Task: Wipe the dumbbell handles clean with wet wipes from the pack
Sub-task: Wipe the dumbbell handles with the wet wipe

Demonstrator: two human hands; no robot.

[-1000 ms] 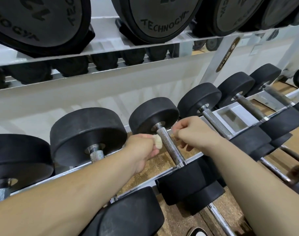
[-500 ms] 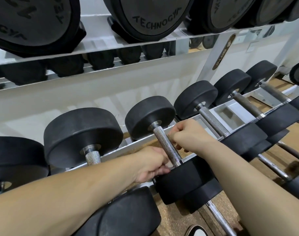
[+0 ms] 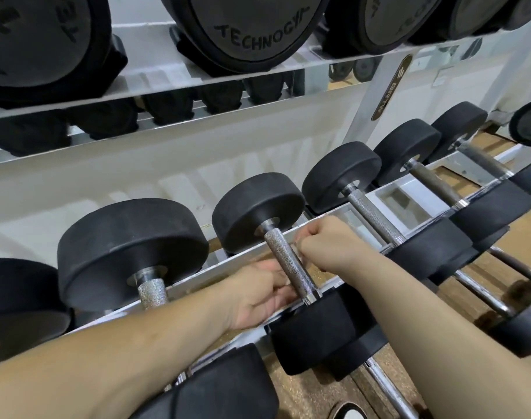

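A black dumbbell with a knurled steel handle (image 3: 284,258) lies on the rack's lower tier at centre. My left hand (image 3: 258,293) is closed just left of the handle's near end, fingers touching it. On the right side of the handle, my right hand (image 3: 326,243) is clenched at mid length. A small bit of white wet wipe (image 3: 295,244) shows between the right fingers and the handle; the rest of the wipe is hidden by both hands and the bar. The wipe pack is not in view.
More black dumbbells flank it: one to the left (image 3: 131,249) and several to the right (image 3: 373,213). The white rack rail (image 3: 216,267) runs under the handles. Large Technogym dumbbells (image 3: 252,28) sit on the upper shelf. Cork flooring (image 3: 312,397) lies below.
My left hand has slid down the handle from near the far head to its near end. The wipe that showed in that hand is now mostly hidden. The right hand has stayed beside the handle.
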